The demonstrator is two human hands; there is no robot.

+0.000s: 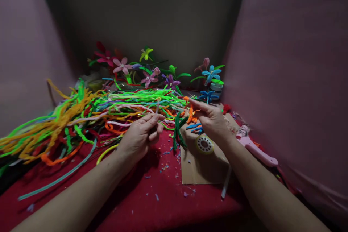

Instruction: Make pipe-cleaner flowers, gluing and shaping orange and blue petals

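Note:
My left hand [141, 135] is closed in a pinch on a thin pale stem [157, 106] that stands up from its fingertips. My right hand [210, 119] reaches out just to the right, fingers pinched at an orange pipe cleaner piece [190, 113] at the edge of the pile. Both hands hover over a red cloth [152, 195]. A big heap of loose pipe cleaners [89, 112] in green, yellow, orange and pink spreads to the left and behind the hands.
Finished pipe-cleaner flowers [148, 76] stand along the back, with blue ones [212, 74] at the right. A brown cardboard sheet [201, 166] carries a tape roll [204, 144]. A pink glue gun [255, 148] lies at the right. Pink fabric walls close in both sides.

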